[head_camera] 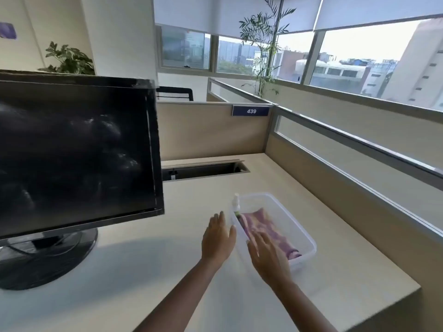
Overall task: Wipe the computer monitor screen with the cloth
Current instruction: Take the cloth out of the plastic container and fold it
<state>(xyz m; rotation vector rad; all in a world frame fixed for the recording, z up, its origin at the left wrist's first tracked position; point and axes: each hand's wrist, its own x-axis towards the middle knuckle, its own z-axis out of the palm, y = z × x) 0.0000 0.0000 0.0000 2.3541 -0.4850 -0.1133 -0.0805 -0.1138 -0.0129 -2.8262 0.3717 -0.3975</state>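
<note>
Both hands are released, holding nothing. The left hand point(219, 238) is flat, fingers straight and close together, over the tabletop point(167, 248) just beside the near-left wall of a clear plastic container point(309, 238). The right hand point(266, 255) reaches over the container's near rim with its fingers spread and nearly straight, their tips above the cloth point(261, 225); whether they touch it cannot be told. The cloth is soft, folded into a long pad, pink and purple, and lies inside the rectangular, round-cornered container. A small spray bottle point(236, 204) with a white top stands in its far-left corner. The monitor point(72, 152) stands to the left on a round glossy black base, its dark screen smeared, well apart from the cloth
</note>
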